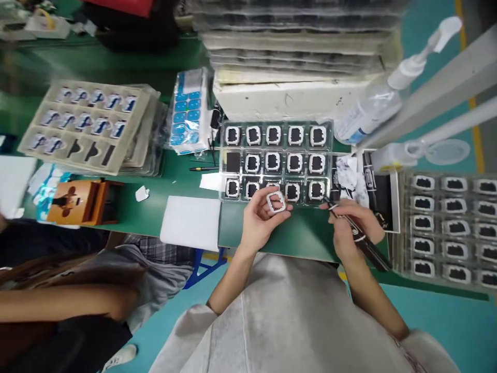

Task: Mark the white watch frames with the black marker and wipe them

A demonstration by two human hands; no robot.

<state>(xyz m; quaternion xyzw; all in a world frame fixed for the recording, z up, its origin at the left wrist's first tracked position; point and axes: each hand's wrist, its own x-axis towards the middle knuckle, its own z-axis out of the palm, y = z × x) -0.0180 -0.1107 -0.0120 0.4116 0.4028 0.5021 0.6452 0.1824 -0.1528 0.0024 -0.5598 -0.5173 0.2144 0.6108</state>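
Observation:
My left hand (261, 220) grips a small white square frame (277, 202) with rounded corners, held just over the front edge of a clear plastic tray (333, 155). More such white frames (295, 135) sit in the tray's pockets, and one pocket at the left shows only a dark square (233, 162). Wrapped around a black marker pen (359, 235) is my right hand (351, 225). The pen's thin tip points left, near the tray's front right corner. My fingers hide part of the tray's front row.
Stacked trays (438, 181) of similar frames stand at the right, beside a pump bottle (373, 111). A white foam sheet (190, 223), an orange-brown fixture (77, 202) and beige trays (128, 145) lie left. A tall tray stack (303, 62) rises behind. Another person's arm (66, 303) is at lower left.

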